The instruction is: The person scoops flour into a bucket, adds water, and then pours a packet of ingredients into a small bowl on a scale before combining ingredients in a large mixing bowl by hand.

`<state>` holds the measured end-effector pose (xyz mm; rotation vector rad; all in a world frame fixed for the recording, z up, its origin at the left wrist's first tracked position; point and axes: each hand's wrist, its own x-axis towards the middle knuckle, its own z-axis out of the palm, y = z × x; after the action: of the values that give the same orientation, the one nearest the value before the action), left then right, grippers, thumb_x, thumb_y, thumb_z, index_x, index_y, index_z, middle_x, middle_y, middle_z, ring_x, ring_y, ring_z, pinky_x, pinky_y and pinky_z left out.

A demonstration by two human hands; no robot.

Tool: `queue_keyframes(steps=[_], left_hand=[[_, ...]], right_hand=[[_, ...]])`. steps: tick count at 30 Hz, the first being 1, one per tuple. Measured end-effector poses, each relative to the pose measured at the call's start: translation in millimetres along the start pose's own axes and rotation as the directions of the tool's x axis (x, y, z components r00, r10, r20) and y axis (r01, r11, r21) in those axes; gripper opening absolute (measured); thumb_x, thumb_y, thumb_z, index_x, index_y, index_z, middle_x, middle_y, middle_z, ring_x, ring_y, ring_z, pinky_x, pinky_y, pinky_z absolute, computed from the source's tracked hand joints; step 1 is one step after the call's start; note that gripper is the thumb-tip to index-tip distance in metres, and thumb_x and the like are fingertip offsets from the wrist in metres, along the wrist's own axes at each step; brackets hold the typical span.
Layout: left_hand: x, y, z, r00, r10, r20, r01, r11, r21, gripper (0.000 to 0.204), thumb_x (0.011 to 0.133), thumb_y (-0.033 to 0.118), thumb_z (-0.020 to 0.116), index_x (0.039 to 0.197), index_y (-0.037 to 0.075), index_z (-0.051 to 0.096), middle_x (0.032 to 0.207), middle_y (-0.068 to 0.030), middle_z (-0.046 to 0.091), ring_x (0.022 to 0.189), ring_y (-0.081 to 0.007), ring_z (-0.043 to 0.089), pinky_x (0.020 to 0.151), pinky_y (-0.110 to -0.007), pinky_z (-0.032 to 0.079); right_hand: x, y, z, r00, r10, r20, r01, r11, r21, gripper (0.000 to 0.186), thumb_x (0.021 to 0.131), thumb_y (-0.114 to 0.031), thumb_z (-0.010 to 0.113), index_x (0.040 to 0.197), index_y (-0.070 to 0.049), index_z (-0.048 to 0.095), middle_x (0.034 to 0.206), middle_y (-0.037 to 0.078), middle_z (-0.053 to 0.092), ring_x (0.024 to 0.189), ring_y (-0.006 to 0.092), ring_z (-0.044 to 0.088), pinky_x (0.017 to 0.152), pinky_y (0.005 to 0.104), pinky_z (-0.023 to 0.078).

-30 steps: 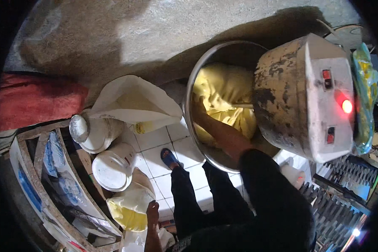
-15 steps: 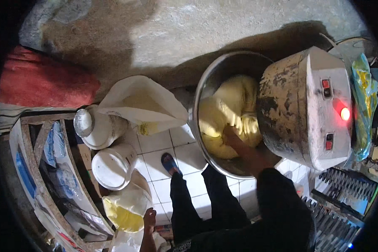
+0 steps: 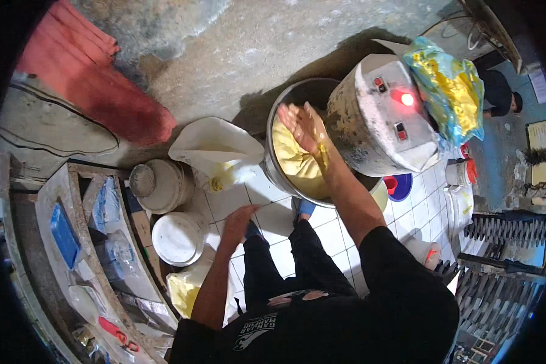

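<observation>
My right hand [image 3: 303, 127] is raised over a large steel mixing bowl [image 3: 269, 130], its fingers stretched out and bits of dough stuck to them. Just below it, pale yellow dough [image 3: 300, 173] lies in the bowl. A worn mixer head [image 3: 346, 121], with two red switches and a glowing red lamp, covers the bowl's right side. My left hand [image 3: 239, 224] hangs above the tiled floor, beside a white lidded bucket [image 3: 177, 238]. It holds nothing; its fingers are loosely extended and slightly blurred.
An open white sack [image 3: 215, 142] and a second bucket [image 3: 158, 185] stand left of the bowl. A wooden shelf [image 3: 79, 212] with packets runs along the left. On the mixer lies a yellow-and-blue plastic bag [image 3: 446, 91]. Another person [image 3: 497, 91] is at the far right.
My right hand has come up out of the dough, its fingers now spread. My left hand has moved forward from beside the yellow-lined sack. The view has shifted, showing more of the room at right.
</observation>
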<state>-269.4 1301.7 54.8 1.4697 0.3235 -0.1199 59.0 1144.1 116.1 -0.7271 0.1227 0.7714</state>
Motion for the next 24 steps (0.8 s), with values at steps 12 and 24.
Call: queue_keyframes(steps=[12,24], left_hand=[[29,226,203,0.962,0.102,0.253,0.114,0.690,-0.715,0.045,0.094,0.034,0.057,0.124,0.000,0.054,0.117,-0.0138,0.063,0.104,-0.0227,0.061,0.097,-0.038,0.046],[17,280,260,0.994,0.044,-0.102,-0.096,0.798,-0.594,0.044,0.092,0.038,0.059,0.119,0.004,0.057,0.102,-0.0129,0.068,0.087,-0.0201,0.064,0.080,-0.037,0.053]], right_hand=[[-70,-77,146,0.895,-0.370,0.250,0.052,0.642,0.765,0.083,0.094,-0.059,0.044,0.142,0.006,0.026,0.139,0.025,0.044,0.128,0.0368,0.046,0.108,0.0471,0.041],[-186,-89,146,0.802,-0.299,0.517,-0.284,0.571,0.770,0.094,0.089,-0.071,0.037,0.143,0.004,0.024,0.139,0.023,0.042,0.126,0.0382,0.046,0.108,0.0485,0.040]])
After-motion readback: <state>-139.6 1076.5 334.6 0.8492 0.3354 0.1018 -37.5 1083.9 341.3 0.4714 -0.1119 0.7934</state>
